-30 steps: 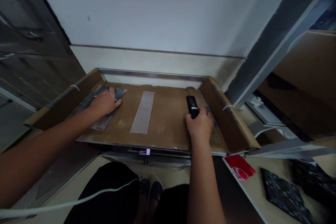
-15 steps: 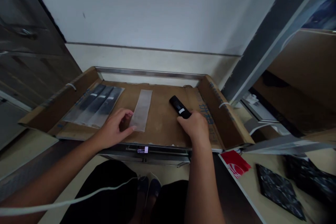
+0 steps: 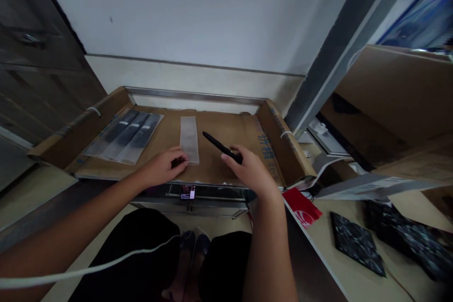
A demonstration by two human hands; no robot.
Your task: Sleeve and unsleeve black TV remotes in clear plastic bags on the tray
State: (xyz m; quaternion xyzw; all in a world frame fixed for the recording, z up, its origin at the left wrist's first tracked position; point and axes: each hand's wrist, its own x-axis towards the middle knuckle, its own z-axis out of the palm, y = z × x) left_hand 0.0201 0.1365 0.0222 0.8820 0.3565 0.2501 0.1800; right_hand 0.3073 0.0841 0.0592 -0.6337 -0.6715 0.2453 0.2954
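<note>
We find it dim here, with soft, bluish light, and we cannot tell where the lamp is. The wall (image 3: 198,19) at twelve o'clock looks palest. The clear sleeves (image 3: 129,153) at nine o'clock look milky. A little screen (image 3: 188,192) glows at seven o'clock. The cardboard box (image 3: 406,104) at three o'clock looks smeary, the door (image 3: 35,75) at ten o'clock leans, and the far corner at two o'clock goes black.

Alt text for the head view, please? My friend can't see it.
A right hand holds a slim black object over a cardboard tray; the left hand is by a flat pale sleeve. Three filled sleeves lie left.
</note>
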